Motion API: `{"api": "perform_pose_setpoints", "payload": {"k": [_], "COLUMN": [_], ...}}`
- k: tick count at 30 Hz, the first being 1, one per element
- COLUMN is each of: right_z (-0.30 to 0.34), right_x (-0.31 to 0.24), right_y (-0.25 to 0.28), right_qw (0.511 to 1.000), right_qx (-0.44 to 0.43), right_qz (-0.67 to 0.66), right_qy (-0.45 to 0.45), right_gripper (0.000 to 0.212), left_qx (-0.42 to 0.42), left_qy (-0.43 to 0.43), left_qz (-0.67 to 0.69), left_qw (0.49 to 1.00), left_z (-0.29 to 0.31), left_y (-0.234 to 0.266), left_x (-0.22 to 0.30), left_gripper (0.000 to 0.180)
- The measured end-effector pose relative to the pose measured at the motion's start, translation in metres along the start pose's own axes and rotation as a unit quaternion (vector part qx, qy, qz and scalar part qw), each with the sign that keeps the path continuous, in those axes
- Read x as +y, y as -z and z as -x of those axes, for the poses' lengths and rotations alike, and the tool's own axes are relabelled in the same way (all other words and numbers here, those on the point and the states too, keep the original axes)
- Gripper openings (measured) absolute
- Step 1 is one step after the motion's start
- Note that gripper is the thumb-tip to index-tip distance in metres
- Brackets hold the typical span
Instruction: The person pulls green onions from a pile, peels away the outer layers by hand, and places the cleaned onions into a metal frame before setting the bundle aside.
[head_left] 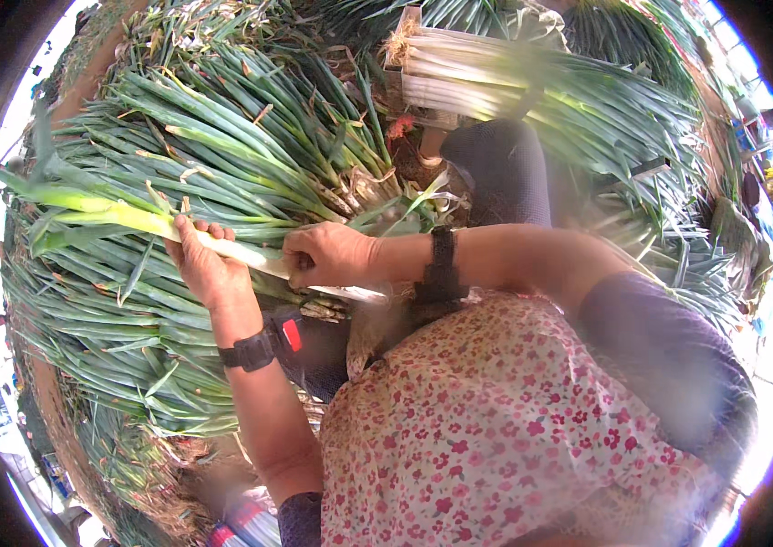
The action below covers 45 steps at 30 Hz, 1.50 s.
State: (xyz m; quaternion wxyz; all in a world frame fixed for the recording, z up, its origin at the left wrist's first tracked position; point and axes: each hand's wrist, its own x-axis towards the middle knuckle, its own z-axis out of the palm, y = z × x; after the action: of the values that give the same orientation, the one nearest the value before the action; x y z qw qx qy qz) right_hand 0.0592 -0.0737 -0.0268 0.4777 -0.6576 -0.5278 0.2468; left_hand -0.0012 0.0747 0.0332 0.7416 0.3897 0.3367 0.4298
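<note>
A thick green onion (pixel 245 254) lies slantwise across the front of me, its yellow-green leaves spread at the left and its white shank toward the middle. My left hand (pixel 202 259) is closed around the shank, below the leaves. Farther along the white part, my right hand (pixel 332 255) has its fingers curled in on the stalk; the fingertips are partly hidden. Just under the right hand, another white stalk (pixel 350 294) shows. Beneath both hands spreads a large heap of green onions (pixel 159 333) with their leaves toward the left.
At the back right, a bundle of trimmed green onions (pixel 468 77) rests with white ends against a small upright frame (pixel 394 68). My knee (pixel 496 169) stands between bundle and heap. A flowered apron (pixel 487 419) covers my lap. Loose leaves (pixel 687 246) lie at the right.
</note>
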Motion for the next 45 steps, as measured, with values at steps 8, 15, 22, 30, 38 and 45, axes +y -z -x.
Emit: {"api": "perform_pose_setpoints", "payload": {"k": [8, 15, 22, 30, 38, 45], "right_z": [0.004, 0.009, -0.008, -0.002, 0.004, 0.005], "right_x": [-0.001, 0.005, -0.010, -0.015, 0.000, 0.022], "right_y": [-0.008, 0.005, 0.002, 0.006, 0.006, 0.002], "right_qw": [0.998, 0.990, 0.991, 0.980, 0.983, 0.904], "right_qx": [0.033, 0.052, 0.001, -0.024, 0.011, 0.089], "right_qz": [0.044, -0.049, 0.097, 0.160, 0.134, -0.366], "right_qy": [-0.010, -0.118, -0.087, -0.113, -0.124, -0.204], "right_gripper": [0.019, 0.021, 0.021, 0.018, 0.020, 0.019], "left_qx": [0.025, 0.057, 0.036, 0.066, -0.010, 0.011], "left_qy": [0.008, 0.025, 0.032, 0.064, 0.049, 0.002], "left_qz": [-0.036, -0.048, -0.061, -0.047, -0.044, -0.029], "left_qw": [0.999, 0.997, 0.997, 0.995, 0.998, 1.000], "left_z": [0.000, 0.002, 0.013, 0.018, 0.021, -0.007], "left_y": [0.006, 0.007, 0.004, 0.009, 0.015, 0.027], "left_x": [-0.008, -0.004, -0.011, -0.020, -0.022, -0.014], "left_gripper": [0.027, 0.033, 0.036, 0.027, 0.028, 0.029]}}
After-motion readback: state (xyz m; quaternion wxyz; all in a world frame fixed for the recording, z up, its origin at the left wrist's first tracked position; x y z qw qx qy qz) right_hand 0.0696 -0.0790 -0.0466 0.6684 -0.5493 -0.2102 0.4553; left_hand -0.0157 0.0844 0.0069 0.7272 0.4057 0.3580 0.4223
